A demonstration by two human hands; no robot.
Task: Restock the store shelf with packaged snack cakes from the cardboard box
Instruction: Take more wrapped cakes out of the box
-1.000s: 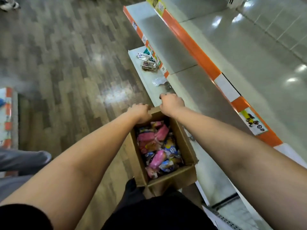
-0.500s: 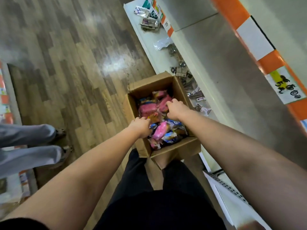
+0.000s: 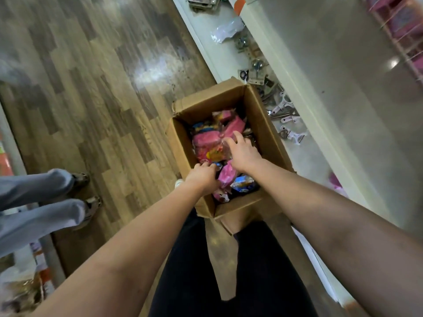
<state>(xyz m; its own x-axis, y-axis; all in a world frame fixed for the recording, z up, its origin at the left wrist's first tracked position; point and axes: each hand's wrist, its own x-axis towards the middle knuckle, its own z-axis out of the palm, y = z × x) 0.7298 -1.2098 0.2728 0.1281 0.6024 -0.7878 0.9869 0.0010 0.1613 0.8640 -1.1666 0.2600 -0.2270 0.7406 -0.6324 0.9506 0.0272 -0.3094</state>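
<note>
We have both hands in the cardboard box [image 3: 259, 115] of snack cakes [image 3: 203, 143].
Our left hand [image 3: 202, 177] curls its fingers among the packs, whether pinching one we cannot tell; our right hand [image 3: 243, 153] spreads its fingers over pink packs; the shelf [image 3: 325, 124] stands just beside the box.

Forearms [image 3: 137, 236] bare; blk trousers [image 3: 263, 271], both legs.

open cardboard box [image 3: 267, 124] on floor beside shelf [image 3: 320, 88], pink and blue snack cakes [image 3: 206, 143] jumbled inside

2 jeaned legs [image 3: 45, 216] on wood floor [image 3: 103, 88]; white-handled tools [image 3: 291, 134]; crumpled plastic [image 3: 225, 30].
</note>
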